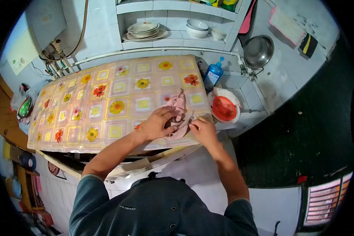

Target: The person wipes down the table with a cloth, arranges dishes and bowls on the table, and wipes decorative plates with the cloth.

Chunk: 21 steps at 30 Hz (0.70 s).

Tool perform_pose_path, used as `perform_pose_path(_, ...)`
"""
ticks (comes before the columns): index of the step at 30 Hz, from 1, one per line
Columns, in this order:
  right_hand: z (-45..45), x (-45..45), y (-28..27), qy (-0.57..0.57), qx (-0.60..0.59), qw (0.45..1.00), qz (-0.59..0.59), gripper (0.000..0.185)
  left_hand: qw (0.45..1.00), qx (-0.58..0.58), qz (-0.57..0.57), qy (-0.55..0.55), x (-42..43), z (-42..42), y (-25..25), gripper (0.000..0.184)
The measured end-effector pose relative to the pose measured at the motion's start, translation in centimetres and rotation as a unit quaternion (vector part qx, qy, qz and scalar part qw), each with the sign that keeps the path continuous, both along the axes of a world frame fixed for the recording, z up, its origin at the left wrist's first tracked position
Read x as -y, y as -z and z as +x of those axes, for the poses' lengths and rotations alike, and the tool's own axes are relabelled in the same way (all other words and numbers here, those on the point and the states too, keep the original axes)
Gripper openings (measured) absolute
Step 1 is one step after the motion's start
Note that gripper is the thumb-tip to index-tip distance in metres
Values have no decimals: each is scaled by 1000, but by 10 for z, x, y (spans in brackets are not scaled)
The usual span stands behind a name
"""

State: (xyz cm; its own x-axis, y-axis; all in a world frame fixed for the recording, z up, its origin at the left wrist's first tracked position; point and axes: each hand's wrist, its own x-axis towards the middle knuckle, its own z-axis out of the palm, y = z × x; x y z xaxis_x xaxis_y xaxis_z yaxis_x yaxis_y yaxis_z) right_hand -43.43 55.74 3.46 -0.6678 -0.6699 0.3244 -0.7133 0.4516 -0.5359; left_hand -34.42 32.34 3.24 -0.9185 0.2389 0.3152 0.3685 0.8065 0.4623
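A crumpled pink cloth (177,105) lies near the right end of a table (129,103) covered with a flowered plastic sheet. My left hand (157,122) rests on the cloth's left side, its fingers apart and pressing on it. At the cloth's lower right edge, my right hand (204,130) is closed, thumb and fingertips together by the table's right front corner. Whatever lies between those fingertips is too small to make out.
Right of the table are a blue bottle (212,75), a red basin (224,108) and a tiled sink (247,94). Plates (143,28) and bowls (197,29) stand on a wall shelf. A metal bowl (259,51) hangs at right.
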Motion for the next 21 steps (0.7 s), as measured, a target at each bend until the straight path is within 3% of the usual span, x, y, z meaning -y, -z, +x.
perform_pose_path(1,-7,-3,10,16,6,1000,-1,12,998,11,58,19,-6,-3,-4,69)
perform_pose_path(3,-11,-7,22,7,-4,999,-44,11,1000,-23,2,-12,-23,-7,11,71)
perform_pose_path(5,-9,-8,25,11,-33,996,-79,11,985,-59,-105,-126,-37,-8,23,72)
perform_pose_path(6,-9,-9,27,10,-38,994,-99,10,984,-48,-96,-139,-44,-10,23,58)
perform_pose_path(7,-9,-9,28,7,-35,994,-101,10,984,-45,-98,-142,-49,-12,22,58)
perform_pose_path(9,-11,-9,26,24,-38,994,-103,7,992,1,12,-126,-53,-19,18,47)
perform_pose_path(10,-15,-9,31,16,-57,991,-118,8,987,-97,-9,-125,-54,-22,16,35)
perform_pose_path(11,-15,-9,34,16,-54,991,-123,8,987,-96,-14,-126,-57,-23,15,35)
perform_pose_path(12,-16,-8,32,20,-56,992,-111,9,963,37,176,-199,-67,-26,-2,34)
perform_pose_path(13,-15,-10,30,24,-56,994,-95,9,881,169,357,-261,-73,-27,-11,32)
perform_pose_path(14,-16,-13,27,18,-30,998,-51,15,881,125,394,-229,-69,-36,7,33)
perform_pose_path(15,-17,-13,28,21,-29,998,-53,15,883,127,392,-227,-73,-41,6,33)
perform_pose_path(17,-17,-12,32,12,11,996,-91,21,947,59,290,-127,-87,-54,9,38)
perform_pose_path(18,-16,-13,30,11,19,993,-113,27,989,-20,144,-40,-90,-62,10,44)
perform_pose_path(19,-17,-14,26,15,20,994,-109,27,988,-17,148,-36,-89,-70,11,44)
perform_pose_path(21,-22,-14,19,-33,35,988,-148,27,997,74,26,-4,-84,-87,11,48)
